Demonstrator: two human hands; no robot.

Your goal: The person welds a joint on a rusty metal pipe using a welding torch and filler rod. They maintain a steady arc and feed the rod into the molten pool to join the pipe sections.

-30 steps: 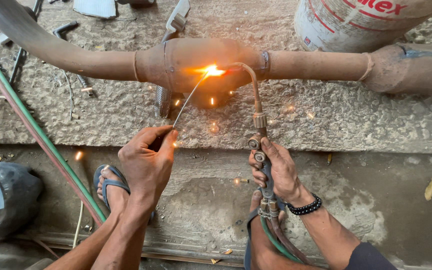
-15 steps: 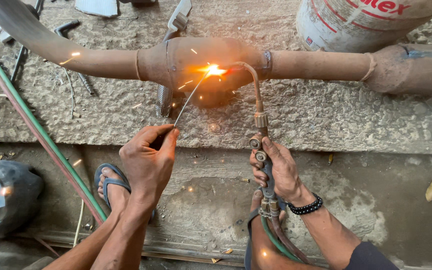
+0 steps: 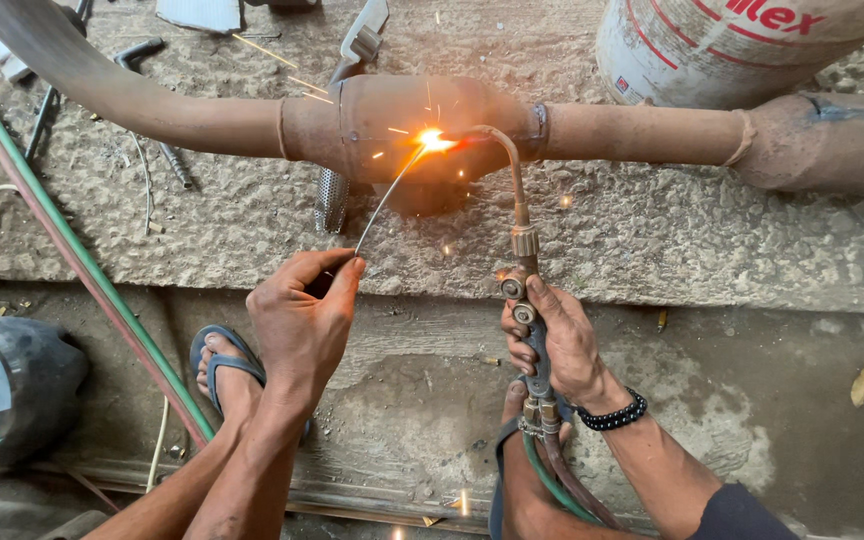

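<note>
Head view: the left hand (image 3: 302,315) pinches a thin filler rod (image 3: 384,205) that slants toward one o'clock into the bright flame (image 3: 434,140). The right hand (image 3: 557,340) is wrapped tight around a gas torch (image 3: 522,240), whose curved tip meets the same glowing spot on a rusty exhaust pipe (image 3: 402,125). The pipe lies across a rough concrete slab (image 3: 652,240) at twelve o'clock (sparks scatter over it). Green and red hoses (image 3: 72,250) cross at nine o'clock, above a sandalled foot (image 3: 222,365).

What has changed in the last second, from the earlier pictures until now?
Almost nothing moved. Only the sparks differ around the flame on the rusty metal exhaust pipe. The left hand still holds the thin filler rod, and the right hand still grips the brass welding torch.
</note>
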